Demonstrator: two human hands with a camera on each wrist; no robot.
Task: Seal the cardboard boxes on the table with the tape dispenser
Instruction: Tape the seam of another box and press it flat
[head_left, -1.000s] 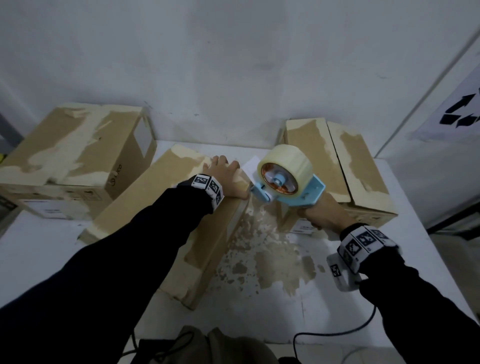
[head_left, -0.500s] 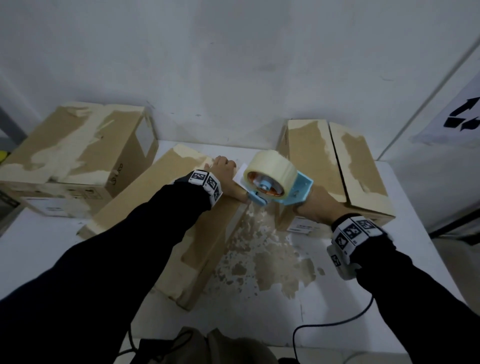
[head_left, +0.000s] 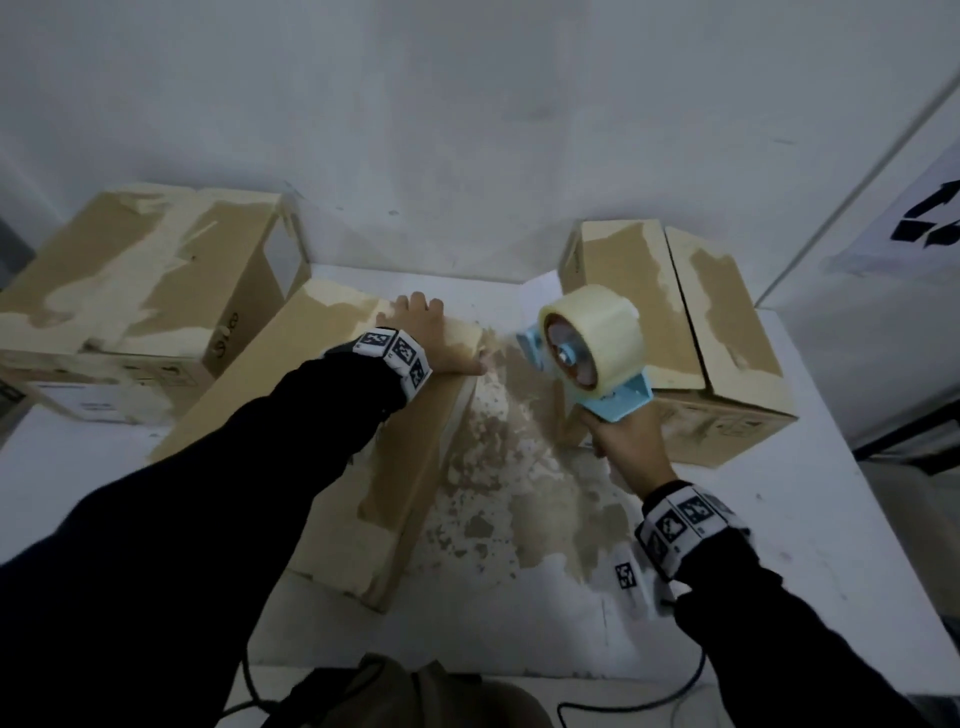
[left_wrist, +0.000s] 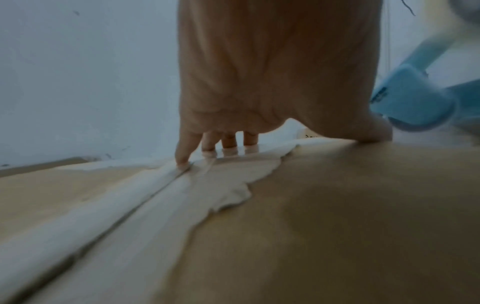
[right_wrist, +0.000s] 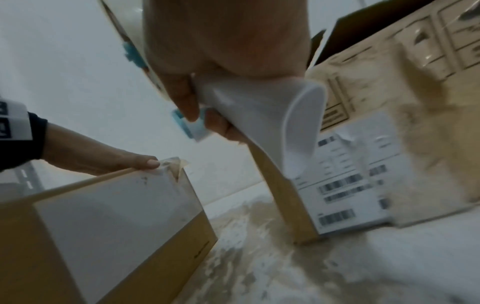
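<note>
My left hand presses flat on the middle box; my right hand grips the tape dispenser above the table.

The right hand grips the white handle of a blue-and-white plastic tape dispenser — thumb and fingers curled round it, the pale tape roll just above at the top edge. Lower left, the left hand rests flat on the top edge of a brown cardboard box with a white side panel. To the right stands a second brown cardboard box bearing barcode labels — both on a white, scuffed table.
</note>
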